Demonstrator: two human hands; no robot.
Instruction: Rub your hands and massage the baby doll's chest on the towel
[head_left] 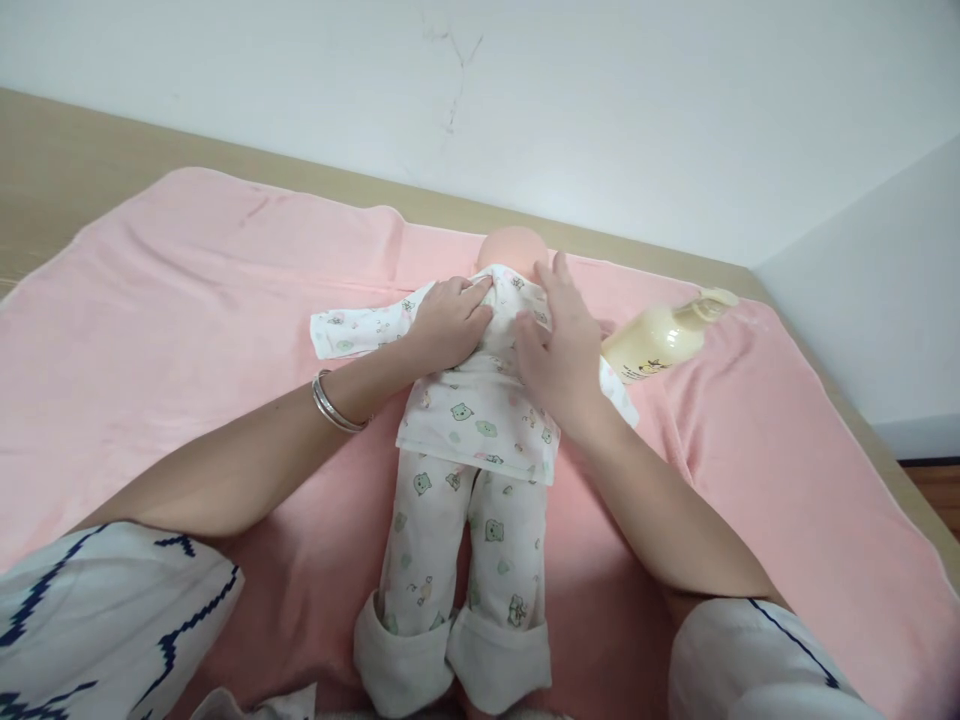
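Observation:
A baby doll (512,250) lies on a pink blanket, its smooth round head away from me. It wears a white long-sleeved shirt (480,425) with small green animal prints and matching pants (427,530) with wide rolled cuffs. My left hand (450,322), below a silver bracelet, rests on the shirt's upper left, fingertips near the collar and thumb apart. On the opposite side, my right hand (559,350) spreads its fingers over the shirt's shoulder and chest. One sleeve (352,332) stretches out to the left; the other is partly hidden behind my right hand and forearm.
To the right of the doll, a pale yellow pump bottle (660,335) lies on its side. The wrinkled pink blanket (187,300) covers most of the wooden surface (67,140). A white wall (637,120) with a branching crack rises behind it.

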